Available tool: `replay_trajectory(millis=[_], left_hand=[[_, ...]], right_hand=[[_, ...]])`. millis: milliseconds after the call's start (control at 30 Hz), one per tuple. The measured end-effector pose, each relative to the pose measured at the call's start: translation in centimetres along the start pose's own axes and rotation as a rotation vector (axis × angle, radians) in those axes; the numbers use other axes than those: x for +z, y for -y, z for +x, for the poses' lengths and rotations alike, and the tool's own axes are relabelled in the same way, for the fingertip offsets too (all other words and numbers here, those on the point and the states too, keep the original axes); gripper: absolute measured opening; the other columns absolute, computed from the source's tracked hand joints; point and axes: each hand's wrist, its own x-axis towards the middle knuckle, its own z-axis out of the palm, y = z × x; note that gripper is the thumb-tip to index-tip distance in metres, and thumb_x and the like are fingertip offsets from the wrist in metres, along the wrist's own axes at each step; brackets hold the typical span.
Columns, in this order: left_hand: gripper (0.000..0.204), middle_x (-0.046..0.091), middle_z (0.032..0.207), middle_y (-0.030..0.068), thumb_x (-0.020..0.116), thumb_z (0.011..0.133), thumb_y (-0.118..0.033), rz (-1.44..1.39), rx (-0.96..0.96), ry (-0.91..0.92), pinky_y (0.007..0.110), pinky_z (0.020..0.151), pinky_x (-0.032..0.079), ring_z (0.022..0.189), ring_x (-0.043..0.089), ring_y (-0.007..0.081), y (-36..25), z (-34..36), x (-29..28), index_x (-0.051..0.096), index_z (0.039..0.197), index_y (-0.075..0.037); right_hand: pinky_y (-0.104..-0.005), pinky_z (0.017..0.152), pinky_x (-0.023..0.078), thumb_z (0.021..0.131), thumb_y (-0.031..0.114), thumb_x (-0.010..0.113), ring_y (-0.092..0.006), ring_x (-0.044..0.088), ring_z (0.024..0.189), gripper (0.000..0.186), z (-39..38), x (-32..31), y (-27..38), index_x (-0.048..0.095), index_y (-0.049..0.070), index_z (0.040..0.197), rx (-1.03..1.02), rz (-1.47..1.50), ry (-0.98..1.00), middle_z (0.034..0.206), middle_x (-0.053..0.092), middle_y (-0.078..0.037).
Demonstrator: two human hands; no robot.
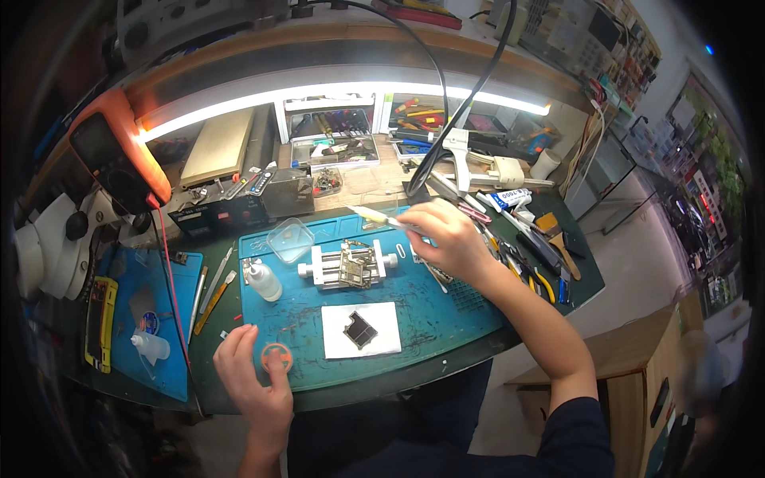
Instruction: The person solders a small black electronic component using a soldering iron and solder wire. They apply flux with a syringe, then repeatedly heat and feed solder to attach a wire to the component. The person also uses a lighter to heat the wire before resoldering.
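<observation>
My right hand (448,237) is above the far right part of the blue work mat (430,334). Its fingers pinch a slim pale tool (389,220) with a pointed end toward the left; its exact kind is unclear. My left hand (256,381) hovers at the mat's near left edge, fingers apart, thumb overlapping a small round orange piece (276,349). I cannot tell whether the thumb touches it. Between the hands, a metal clamp fixture (324,267) carries a small circuit board (358,263). Nearer me, a dark, irregular flat part (360,329) lies on a white pad (386,315).
A clear bottle (264,282) and a clear plastic dish (291,240) stand left of the fixture. Pliers (543,285) and other hand tools crowd the right side. An orange multimeter (119,151) stands far left. Black cables (478,88) hang over the back.
</observation>
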Motion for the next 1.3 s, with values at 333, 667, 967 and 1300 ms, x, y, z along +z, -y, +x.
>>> replay_trajectory(millis=[333,667,967,1300], left_hand=[[0.046,0.066,0.099,0.0108,0.06,0.107,-0.028,-1.615,-0.812,0.803,0.024,0.066,0.054,0.078,0.065,0.0129,-8.2,-2.8,2.9,0.053,0.141,0.002],[0.044,0.054,0.08,0.0,0.048,0.112,-0.034,-1.88,-1.22,0.961,0.021,0.056,0.038,0.066,0.047,0.0059,-9.8,-2.6,4.1,0.057,0.136,0.001],[0.051,0.052,0.084,-0.0014,0.046,0.113,-0.034,-1.931,-1.324,0.965,0.021,0.06,0.038,0.069,0.045,0.0054,-8.9,-2.7,4.2,0.047,0.151,0.0],[0.049,0.051,0.093,-0.0031,0.043,0.114,-0.035,-2.06,-1.315,0.91,0.02,0.061,0.038,0.071,0.046,0.0047,-8.6,-2.8,4.7,0.044,0.153,-0.006]], right_hand=[[-0.0316,0.066,0.054,0.071,-0.006,0.076,-0.0213,0.069,0.076,0.043,-7.5,-7.8,13.6,0.073,0.006,0.112,0.131,0.364,0.19,0.103,0.075,-0.009],[-0.0285,0.064,0.047,0.082,0.056,0.083,-0.0153,0.061,0.072,0.071,-11.2,-6.7,13.0,0.066,0.0,0.122,0.733,1.624,0.493,0.088,0.065,-0.006],[-0.0314,0.057,0.05,0.088,0.087,0.044,-0.0229,0.068,0.064,0.09,-7.3,-5.4,11.7,0.069,0.001,0.091,0.47,1.202,0.533,0.079,0.067,-0.008],[-0.0341,0.053,0.048,0.102,0.069,0.031,-0.0255,0.065,0.058,0.079,-5.4,-4.8,11.9,0.069,0.003,0.082,0.48,1.03,0.546,0.072,0.066,-0.009]])
